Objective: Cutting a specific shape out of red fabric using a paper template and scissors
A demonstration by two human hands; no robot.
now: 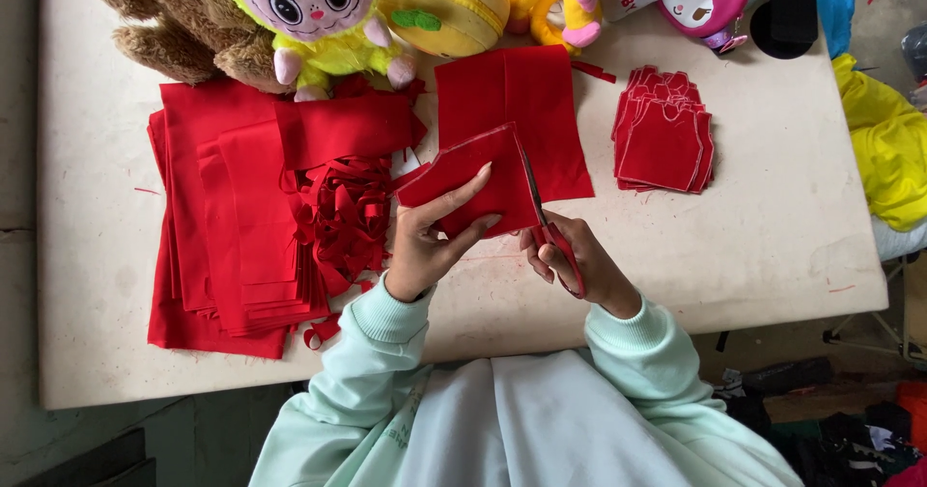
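Note:
My left hand (432, 239) grips a folded piece of red fabric (473, 180) and holds it up over the white table (753, 246). In my right hand (579, 260) are red-handled scissors (543, 209), their blades running up along the right edge of that piece. Just behind lies a flat sheet of red cloth (526, 101). Both sleeves are pale mint green.
A thick stack of red cloth (227, 226) lies at the left, with a heap of red trimmings (346, 219) beside it. A pile of cut red shapes (664, 132) sits at the right. Plush toys (309, 14) line the far edge. Yellow fabric (884, 144) hangs off the right side.

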